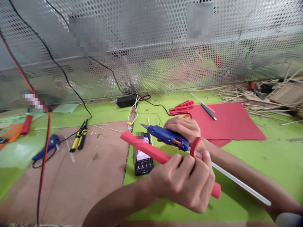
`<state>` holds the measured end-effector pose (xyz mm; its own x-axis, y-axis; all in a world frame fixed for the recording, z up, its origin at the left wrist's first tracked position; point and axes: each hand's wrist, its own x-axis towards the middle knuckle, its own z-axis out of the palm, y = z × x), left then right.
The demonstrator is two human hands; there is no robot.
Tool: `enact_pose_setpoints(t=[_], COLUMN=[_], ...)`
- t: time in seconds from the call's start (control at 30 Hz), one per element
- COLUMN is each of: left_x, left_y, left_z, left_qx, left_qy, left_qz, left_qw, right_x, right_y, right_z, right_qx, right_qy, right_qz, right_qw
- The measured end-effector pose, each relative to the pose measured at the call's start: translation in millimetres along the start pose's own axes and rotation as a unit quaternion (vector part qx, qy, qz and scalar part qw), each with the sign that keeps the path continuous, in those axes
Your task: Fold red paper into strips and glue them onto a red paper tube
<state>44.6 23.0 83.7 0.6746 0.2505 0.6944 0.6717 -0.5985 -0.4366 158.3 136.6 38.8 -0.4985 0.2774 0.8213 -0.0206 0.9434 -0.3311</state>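
My left hand (184, 184) is wrapped round a red rolled paper tube (151, 149), which slants from upper left to lower right. A narrow red paper strip (195, 147) curls up by its fingertips. Behind it, my right hand (183, 127) grips a blue hot glue gun (165, 136), whose nozzle points left above the tube. From the gun's back end a long translucent glue stick (241, 183) runs down to the right, passing by the red strip. Below the tube's left part lies a phone (143, 167) with its screen lit, partly covered by the tube.
Red paper sheets (236, 121) carry a green-handled cutter (208, 111), beside red strips (182, 107). Wooden sticks (255, 108) pile at right. Pliers (79, 135) and another blue glue gun (48, 146) lie left on brown board (99, 176). Cables hang before the perforated metal panel (153, 37).
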Motion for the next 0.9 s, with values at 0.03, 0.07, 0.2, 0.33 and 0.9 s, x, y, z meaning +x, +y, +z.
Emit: enact_pose_setpoints(t=[0.03,0.07,0.2,0.33,0.9], left_x=[1.2,2.2,4.4,4.9,6.0], left_y=[0.2,0.5,2.9,7.7,12.6], left_z=[-2.4,-4.5,-10.2,-13.9,-23.8], left_qx=[-0.004,-0.007,-0.013,-0.018,-0.022], left_qy=[-0.008,-0.016,-0.023,-0.033,-0.061], left_qz=[0.001,0.003,0.009,0.011,-0.001], left_qw=[1.000,1.000,1.000,0.999,0.998], right_x=[-0.1,0.0,1.6,4.6,1.7], right_y=[0.7,1.0,-2.5,-8.7,-10.0], right_z=[0.0,-0.3,-4.3,-9.2,-12.1], right_qx=[0.000,-0.003,-0.037,-0.068,-0.122], right_qy=[0.013,0.023,0.029,0.026,0.037], right_qz=[-0.019,-0.036,-0.067,-0.078,-0.080], right_qw=[1.000,0.999,0.997,0.994,0.989])
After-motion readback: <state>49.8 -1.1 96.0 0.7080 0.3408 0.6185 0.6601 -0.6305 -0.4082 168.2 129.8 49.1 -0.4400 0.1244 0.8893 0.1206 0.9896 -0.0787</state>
